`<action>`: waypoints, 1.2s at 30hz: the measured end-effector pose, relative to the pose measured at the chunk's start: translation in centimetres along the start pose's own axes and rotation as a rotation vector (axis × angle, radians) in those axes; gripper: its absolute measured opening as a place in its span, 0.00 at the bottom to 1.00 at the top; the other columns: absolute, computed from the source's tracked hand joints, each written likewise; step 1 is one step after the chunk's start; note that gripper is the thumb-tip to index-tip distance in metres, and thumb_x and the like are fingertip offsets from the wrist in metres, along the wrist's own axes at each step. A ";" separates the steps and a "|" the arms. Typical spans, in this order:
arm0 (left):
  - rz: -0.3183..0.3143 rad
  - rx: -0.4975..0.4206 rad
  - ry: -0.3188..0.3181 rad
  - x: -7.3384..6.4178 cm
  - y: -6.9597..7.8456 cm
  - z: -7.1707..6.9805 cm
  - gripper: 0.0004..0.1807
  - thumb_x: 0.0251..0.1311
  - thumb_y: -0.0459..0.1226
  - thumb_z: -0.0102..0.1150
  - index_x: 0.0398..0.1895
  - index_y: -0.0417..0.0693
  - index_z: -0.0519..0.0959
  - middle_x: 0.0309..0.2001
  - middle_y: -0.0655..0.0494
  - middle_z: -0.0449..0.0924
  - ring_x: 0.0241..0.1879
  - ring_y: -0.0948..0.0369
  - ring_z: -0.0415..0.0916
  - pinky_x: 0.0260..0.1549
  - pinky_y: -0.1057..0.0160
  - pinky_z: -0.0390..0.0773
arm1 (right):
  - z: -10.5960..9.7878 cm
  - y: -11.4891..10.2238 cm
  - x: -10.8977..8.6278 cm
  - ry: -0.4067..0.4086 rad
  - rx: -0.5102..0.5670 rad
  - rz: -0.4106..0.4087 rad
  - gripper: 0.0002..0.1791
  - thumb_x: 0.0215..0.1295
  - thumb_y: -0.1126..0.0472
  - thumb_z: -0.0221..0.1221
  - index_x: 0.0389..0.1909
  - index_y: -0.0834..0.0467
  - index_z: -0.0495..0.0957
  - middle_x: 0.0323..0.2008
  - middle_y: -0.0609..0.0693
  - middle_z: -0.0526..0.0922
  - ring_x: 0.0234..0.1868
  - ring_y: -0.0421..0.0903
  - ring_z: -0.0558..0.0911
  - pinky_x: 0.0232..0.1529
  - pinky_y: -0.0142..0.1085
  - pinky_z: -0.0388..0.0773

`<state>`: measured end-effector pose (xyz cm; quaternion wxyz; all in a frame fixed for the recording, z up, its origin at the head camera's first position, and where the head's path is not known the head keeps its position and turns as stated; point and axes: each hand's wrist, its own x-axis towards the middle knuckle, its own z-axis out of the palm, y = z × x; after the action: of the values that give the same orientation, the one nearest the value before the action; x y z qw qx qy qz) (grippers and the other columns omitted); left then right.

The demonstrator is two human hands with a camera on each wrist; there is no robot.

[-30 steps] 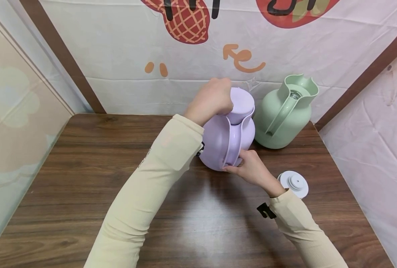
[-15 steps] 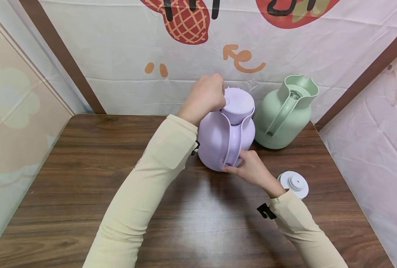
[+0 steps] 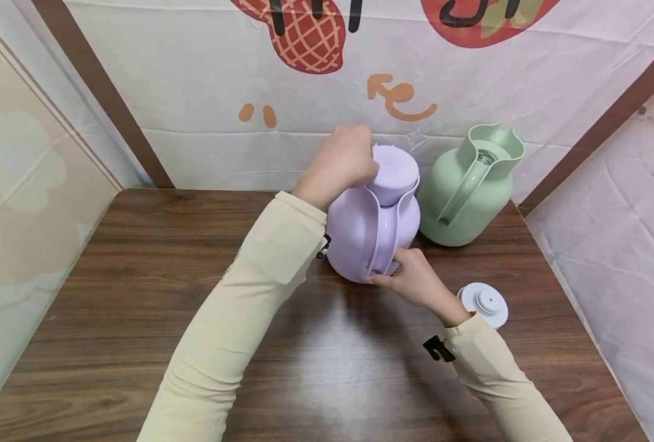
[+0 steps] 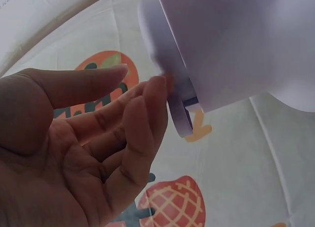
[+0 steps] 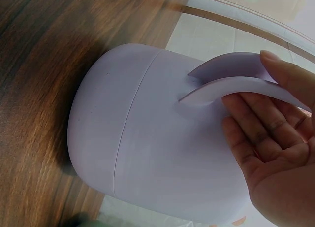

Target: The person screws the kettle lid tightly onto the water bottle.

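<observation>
A lilac thermos jug (image 3: 354,233) stands upright near the back of the table with its round lid (image 3: 396,164) seated in the top. At the lid's left edge is my left hand (image 3: 340,161). In the left wrist view, the bent fingertips of that hand (image 4: 106,133) touch the lid's rim (image 4: 152,32) while the thumb stays apart. My right hand (image 3: 418,279) grips the lower part of the jug's handle (image 3: 384,236). The right wrist view has the thumb over the handle (image 5: 231,86) and the fingers curled beneath it.
To the right of the lilac jug stands a green thermos jug (image 3: 443,190) with its top uncovered. A white round stopper (image 3: 473,298) lies on the wooden table (image 3: 156,276) beside my right wrist. A printed white cloth (image 3: 205,153) hangs close behind both jugs.
My left hand has shifted left from over the lid to its edge, then slightly back right in the last half second. The right hand and the jug have stayed in place.
</observation>
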<state>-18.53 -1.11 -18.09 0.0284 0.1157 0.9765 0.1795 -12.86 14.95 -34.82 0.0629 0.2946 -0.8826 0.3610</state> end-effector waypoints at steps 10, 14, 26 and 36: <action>-0.020 -0.020 0.003 0.3 -0.3 0.1 0.06 0.56 0.35 0.48 0.26 0.43 0.73 0.32 0.52 0.72 0.35 0.56 0.67 0.32 0.64 0.67 | 0.0 0.1 0.0 0.002 -0.006 -0.002 0.14 0.43 0.63 0.71 0.32 0.61 0.78 0.28 0.51 0.83 0.30 0.46 0.81 0.30 0.42 0.76; -0.023 -0.029 0.004 0.4 -0.5 0.1 0.07 0.57 0.36 0.48 0.28 0.43 0.75 0.32 0.52 0.73 0.36 0.56 0.67 0.33 0.63 0.67 | 0.0 0.1 0.0 0.003 -0.002 -0.006 0.15 0.43 0.64 0.71 0.32 0.61 0.78 0.28 0.51 0.83 0.30 0.46 0.81 0.30 0.42 0.76; 0.015 -0.050 0.040 1.0 -0.6 0.2 0.10 0.54 0.34 0.48 0.17 0.45 0.68 0.23 0.54 0.66 0.30 0.57 0.62 0.27 0.65 0.63 | 0.0 0.1 0.1 -0.013 0.006 0.019 0.15 0.44 0.63 0.70 0.33 0.60 0.78 0.29 0.51 0.83 0.31 0.46 0.81 0.31 0.39 0.76; 0.056 -0.045 0.035 1.5 -0.6 0.5 0.09 0.54 0.34 0.47 0.17 0.45 0.68 0.22 0.55 0.65 0.31 0.58 0.61 0.27 0.66 0.60 | 0.0 0.1 0.1 -0.009 -0.001 0.013 0.15 0.43 0.63 0.70 0.33 0.61 0.78 0.28 0.51 0.83 0.31 0.47 0.81 0.31 0.42 0.76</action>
<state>-20.03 -1.17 -18.75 0.0088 0.1390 0.9690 0.2039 -12.96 14.96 -34.82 0.0566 0.2905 -0.8849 0.3597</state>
